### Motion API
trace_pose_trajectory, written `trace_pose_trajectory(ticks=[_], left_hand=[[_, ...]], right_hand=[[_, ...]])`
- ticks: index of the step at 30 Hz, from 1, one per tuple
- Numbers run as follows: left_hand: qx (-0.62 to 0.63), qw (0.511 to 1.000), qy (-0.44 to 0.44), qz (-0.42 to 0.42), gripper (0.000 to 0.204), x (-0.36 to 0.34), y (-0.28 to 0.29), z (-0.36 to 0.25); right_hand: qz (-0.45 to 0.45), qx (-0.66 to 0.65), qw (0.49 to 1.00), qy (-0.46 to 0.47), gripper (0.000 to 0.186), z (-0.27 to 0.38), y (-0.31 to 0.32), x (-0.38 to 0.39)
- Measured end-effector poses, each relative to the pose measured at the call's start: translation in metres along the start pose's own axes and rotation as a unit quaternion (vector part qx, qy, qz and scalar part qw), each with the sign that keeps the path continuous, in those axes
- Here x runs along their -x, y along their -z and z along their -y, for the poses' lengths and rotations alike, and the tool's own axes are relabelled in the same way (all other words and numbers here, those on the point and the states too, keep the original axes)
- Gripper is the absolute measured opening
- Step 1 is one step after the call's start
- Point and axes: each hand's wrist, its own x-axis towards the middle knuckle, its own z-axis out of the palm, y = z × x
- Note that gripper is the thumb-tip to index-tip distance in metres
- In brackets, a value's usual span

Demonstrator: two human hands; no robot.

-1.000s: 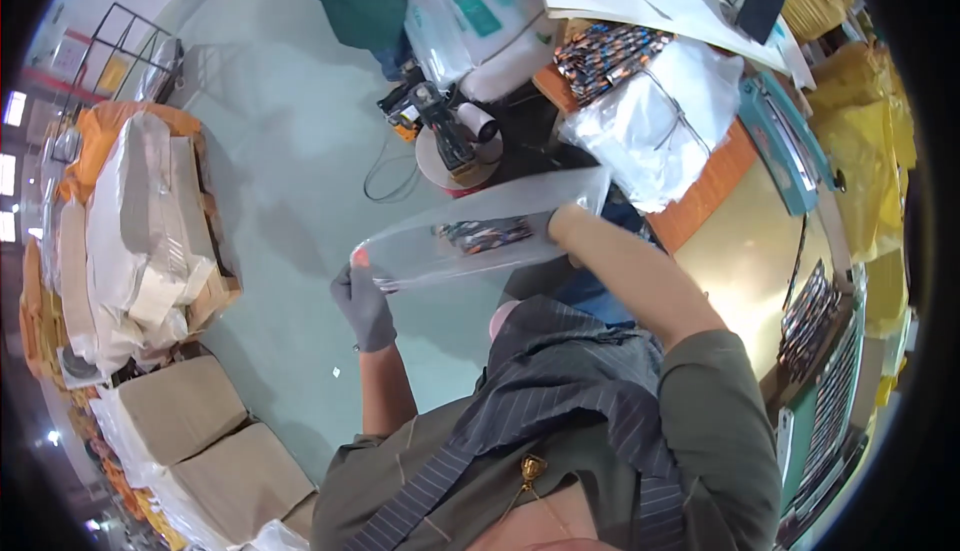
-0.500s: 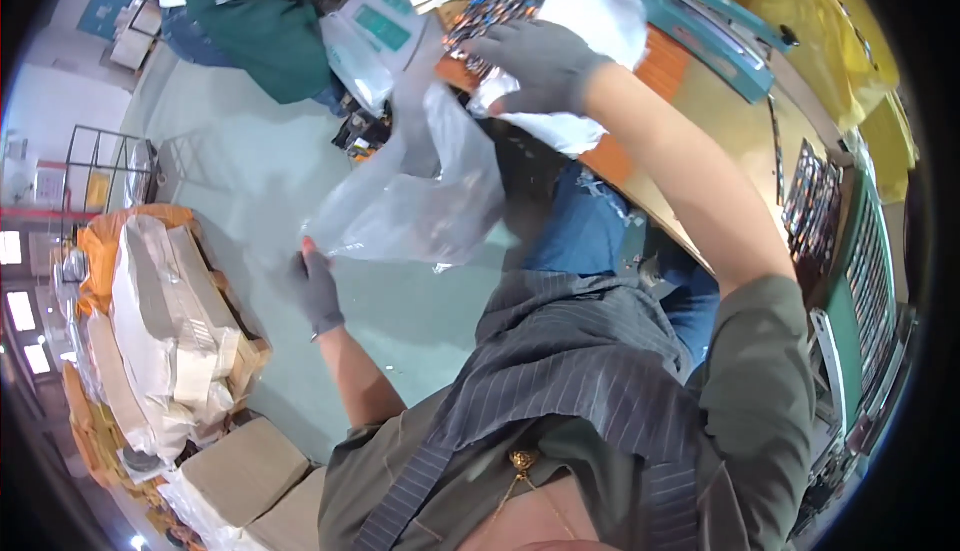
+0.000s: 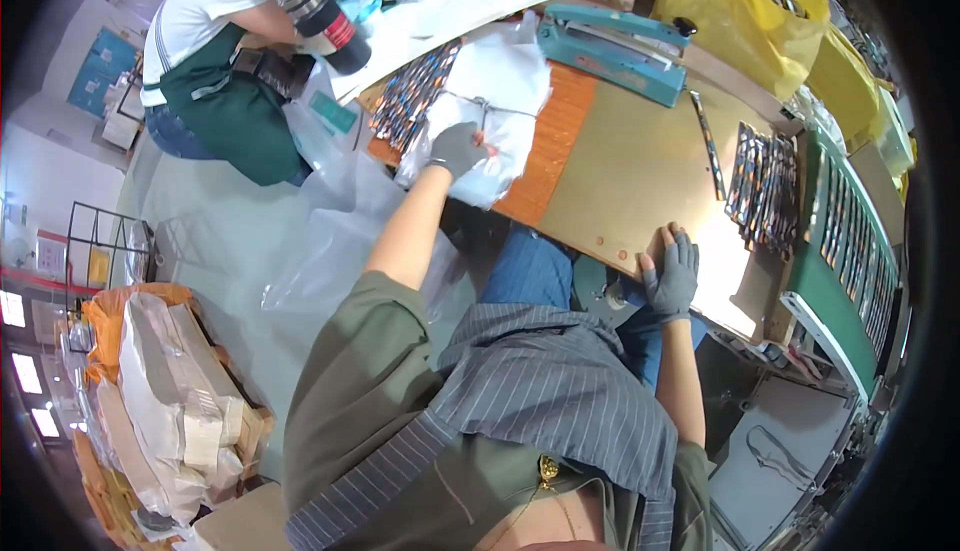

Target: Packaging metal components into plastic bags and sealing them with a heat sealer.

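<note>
Gloved with bare fingertips, my left hand (image 3: pixel 457 151) curls its fingers on a stack of white plastic bags (image 3: pixel 505 91) tied with a dark cord. My right hand (image 3: pixel 670 269) lies open on the front edge of the brass-coloured board (image 3: pixel 620 171), thumb and fingers apart, holding nothing. A large translucent bag (image 3: pixel 325 261) hangs left of the bench, below my left hand. Bundles of patterned strips lie beside the white bags (image 3: pixel 408 91) and at the board's right (image 3: pixel 760 186), with one loose strip (image 3: pixel 707 141) between the board's middle and that right bundle.
A teal sealer (image 3: pixel 620 56) sits behind the board, near yellow sacks (image 3: pixel 740 26). A thermos (image 3: pixel 330 31) stands back left, beside a co-worker in a green apron (image 3: pixel 230 126). A green rack of strips (image 3: pixel 830 271) is at right, wrapped stacks (image 3: pixel 170 391) lower left.
My view has swung toward the bench. My left hand moved up onto the white bags; my right hand came down from the strips to the board's edge. The translucent bag now hangs low.
</note>
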Motion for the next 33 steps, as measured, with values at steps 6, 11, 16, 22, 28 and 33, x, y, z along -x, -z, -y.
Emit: trace_pose_trajectory(ticks=[6,11,16,22,28,33], left_hand=[[-0.116,0.993,-0.001,0.036,0.033,-0.014,0.041,0.025],[0.518,0.815,0.198,-0.166,0.024,0.033,0.072,-0.003],[0.436,0.886,0.161,0.003,0.024,0.086,0.001,-0.149],[0.334,0.933,-0.056,-0.124,0.023,0.093,-0.064,-0.223],[0.737,0.630,-0.052,0.238,0.032,0.089,-0.006,-0.253],[0.742,0.638,0.027,0.203,0.039,0.069,0.016,-0.265]], right_hand=[[0.012,0.010,0.999,-0.030,0.054,-0.001,-0.008,-0.004],[0.008,0.004,1.000,-0.025,0.055,0.000,-0.003,-0.006],[-0.025,-0.074,0.996,-0.040,0.056,0.016,-0.003,-0.018],[0.080,-0.508,0.835,-0.197,0.014,0.047,0.058,-0.038],[0.204,-0.400,0.883,-0.133,0.028,0.002,0.023,-0.036],[0.010,-0.270,0.954,-0.132,0.075,-0.022,0.027,-0.012]])
